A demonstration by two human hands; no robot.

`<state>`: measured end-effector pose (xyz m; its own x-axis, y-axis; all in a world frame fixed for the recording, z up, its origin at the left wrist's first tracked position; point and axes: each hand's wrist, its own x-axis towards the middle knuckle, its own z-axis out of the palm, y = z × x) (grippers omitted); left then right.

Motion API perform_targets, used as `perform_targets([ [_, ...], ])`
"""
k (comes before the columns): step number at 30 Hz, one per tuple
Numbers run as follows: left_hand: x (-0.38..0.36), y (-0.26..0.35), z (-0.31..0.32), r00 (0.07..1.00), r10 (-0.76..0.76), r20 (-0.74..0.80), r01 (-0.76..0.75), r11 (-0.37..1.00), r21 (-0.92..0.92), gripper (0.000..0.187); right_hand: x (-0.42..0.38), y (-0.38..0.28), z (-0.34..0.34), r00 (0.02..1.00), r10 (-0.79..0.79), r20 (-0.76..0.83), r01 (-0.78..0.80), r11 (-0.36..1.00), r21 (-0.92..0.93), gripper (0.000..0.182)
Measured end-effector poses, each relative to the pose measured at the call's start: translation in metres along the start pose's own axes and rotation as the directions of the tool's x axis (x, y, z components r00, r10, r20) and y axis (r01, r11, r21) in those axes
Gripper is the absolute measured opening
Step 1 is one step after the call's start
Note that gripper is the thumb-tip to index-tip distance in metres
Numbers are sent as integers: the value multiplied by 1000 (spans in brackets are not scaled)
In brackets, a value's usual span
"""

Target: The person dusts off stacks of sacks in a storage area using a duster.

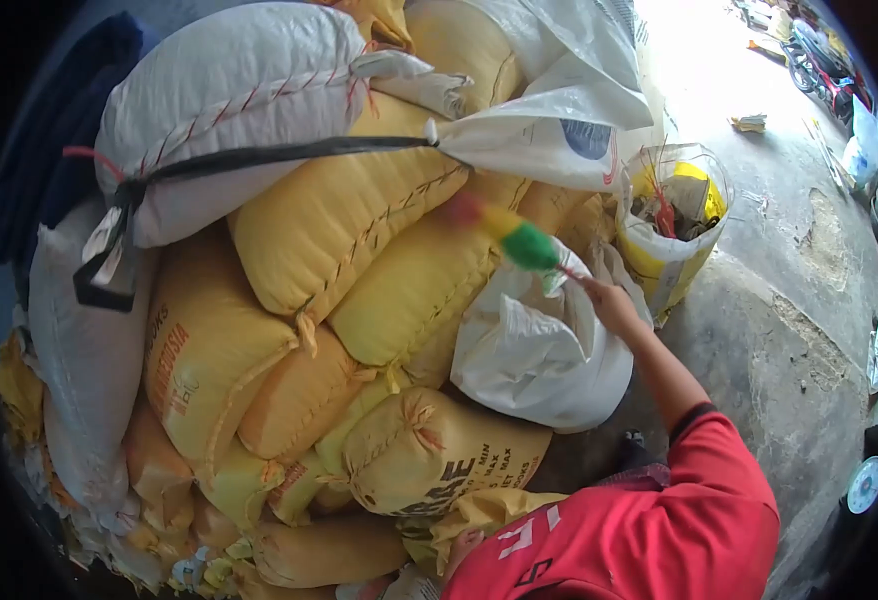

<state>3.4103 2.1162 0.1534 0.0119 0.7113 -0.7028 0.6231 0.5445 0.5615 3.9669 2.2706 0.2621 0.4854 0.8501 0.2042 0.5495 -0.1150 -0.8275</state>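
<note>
My right hand (613,305) is closed around the thin handle of a duster (529,246) with a green, yellow and red head. The red end is smeared by motion and lies over the stacked yellow sacks (414,290). Below the hand stands an open white sack (544,345) with a crumpled mouth; its contents cannot be made out. Of my left side only a small patch of skin shows at the red shirt's edge, near a folded yellow sack (499,508), and the fingers there are hidden.
Stuffed white sacks (244,85) top the pile on the left. A dark strap (289,152) runs across it to a tied white plastic sheet (539,135). A yellow-and-white bag of odds and ends (671,260) stands on the concrete floor (759,290). A motorcycle (819,70) is at the far right.
</note>
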Motion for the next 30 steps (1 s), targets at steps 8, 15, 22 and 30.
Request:
perform_targets([
  [8, 46, 264, -47, 940, 324, -108, -306, 939, 158, 36, 86, -43, 22, 994, 82, 69, -79, 996, -42, 28],
  [15, 79, 447, -61, 482, 808, -339, -334, 528, 781, 101, 23, 41, 1, 995, 23, 94, -20, 999, -27, 37],
  [22, 113, 502, -58, 748, 495, -443, 96, 579, 809, 130, -8, 29, -79, 957, 263, 124, -267, 964, 12, 28],
  [30, 136, 495, -58, 696, 491, -524, 172, 594, 786, 128, 102, 25, -4, 998, 32, 53, -27, 995, -100, 27],
])
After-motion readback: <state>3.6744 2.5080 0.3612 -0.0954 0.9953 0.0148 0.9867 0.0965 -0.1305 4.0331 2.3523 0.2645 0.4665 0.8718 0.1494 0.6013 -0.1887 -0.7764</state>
